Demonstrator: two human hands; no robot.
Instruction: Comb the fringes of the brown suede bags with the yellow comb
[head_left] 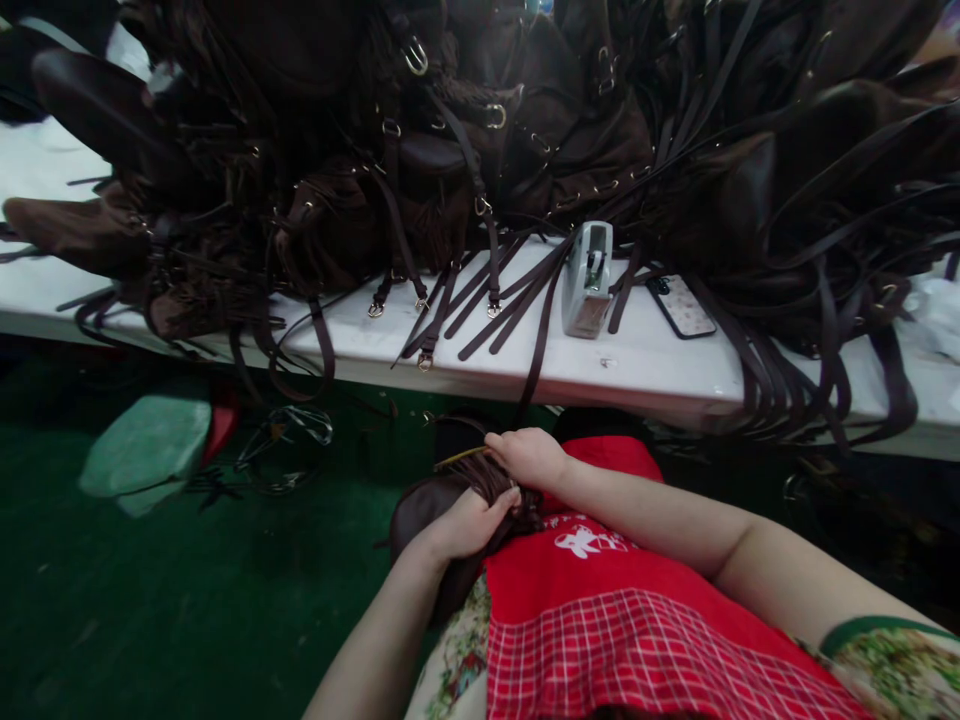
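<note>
Now hold a rounded dark brown leather bag (424,510) low at the lap, beside a red apron (622,575) with a checked lower panel and in front of a long white tabletop (645,365). With the left hand (474,520), clamp a bundle of thin brown leather strands (491,476) on the bag, thumb laid along the near side. With the right hand (531,458), just above and touching the same bundle, pinch a thin yellowish strip (459,458) pointing out to the left; cannot tell whether it is loose or part of the bag. See on the tabletop a heap of similar dark brown bags (337,225), flat dark straps (517,318) fanned toward the edge, a pale grey plastic dispenser (577,298) and, near it, a phone in a pale patterned case (684,305)
</note>
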